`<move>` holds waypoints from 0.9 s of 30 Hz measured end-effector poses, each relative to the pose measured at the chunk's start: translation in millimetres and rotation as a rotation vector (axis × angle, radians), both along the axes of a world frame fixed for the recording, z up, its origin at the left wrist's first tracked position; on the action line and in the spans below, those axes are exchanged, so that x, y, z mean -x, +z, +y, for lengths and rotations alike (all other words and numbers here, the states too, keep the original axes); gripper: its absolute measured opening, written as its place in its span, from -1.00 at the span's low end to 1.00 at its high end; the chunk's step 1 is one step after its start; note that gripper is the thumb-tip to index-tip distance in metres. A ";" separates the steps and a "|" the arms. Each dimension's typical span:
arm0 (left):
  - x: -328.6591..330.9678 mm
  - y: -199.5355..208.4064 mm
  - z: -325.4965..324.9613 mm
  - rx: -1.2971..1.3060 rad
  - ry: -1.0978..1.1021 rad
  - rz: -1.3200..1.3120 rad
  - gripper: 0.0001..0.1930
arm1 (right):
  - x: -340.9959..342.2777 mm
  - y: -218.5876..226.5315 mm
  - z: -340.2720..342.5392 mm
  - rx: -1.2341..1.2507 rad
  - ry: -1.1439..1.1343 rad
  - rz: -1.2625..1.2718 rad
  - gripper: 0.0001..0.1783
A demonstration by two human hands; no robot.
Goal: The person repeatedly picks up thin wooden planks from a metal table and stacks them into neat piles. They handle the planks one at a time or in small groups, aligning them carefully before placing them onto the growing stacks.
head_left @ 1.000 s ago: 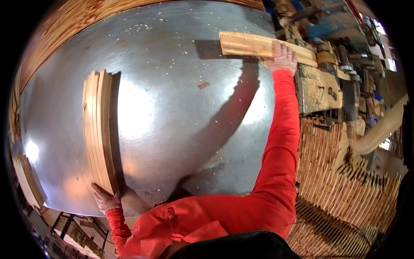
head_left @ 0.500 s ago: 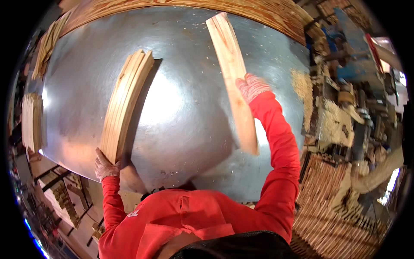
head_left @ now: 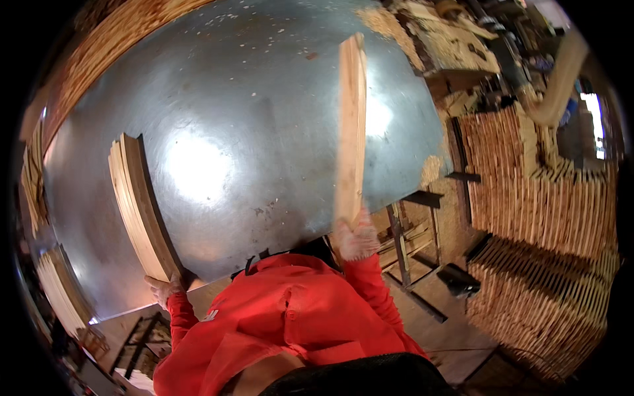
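Note:
A stack of narrow wooden boards stands on edge on the left part of the metal-topped table. My gloved left hand grips its near end at the table's front edge. My gloved right hand is closed around the near end of a single pale wooden board, which points away from me over the table's right side. That board is slightly blurred. Part of the right hand's grip is hidden beneath the wood.
More boards are stacked beyond the table's left edge. A plywood strip borders the far left side. Wood shavings lie by machinery at the far right. Large stacks of wooden slats stand on the right, near a black metal stand.
My right hand has moved from the board's middle to its near end, bringing it nearer my body. My left hand stays at the stack's end. The view has turned to the right.

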State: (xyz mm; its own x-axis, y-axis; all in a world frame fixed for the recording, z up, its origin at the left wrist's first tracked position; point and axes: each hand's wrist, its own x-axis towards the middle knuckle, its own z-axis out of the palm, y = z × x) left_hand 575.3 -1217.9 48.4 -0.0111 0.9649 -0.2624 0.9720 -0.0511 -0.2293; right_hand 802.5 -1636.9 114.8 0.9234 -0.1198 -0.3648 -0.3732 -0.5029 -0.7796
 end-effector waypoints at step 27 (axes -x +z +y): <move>-224.0 -16.3 -258.1 0.164 -1.001 -0.093 0.13 | -111.9 -298.6 -339.8 0.084 -0.876 0.460 -0.30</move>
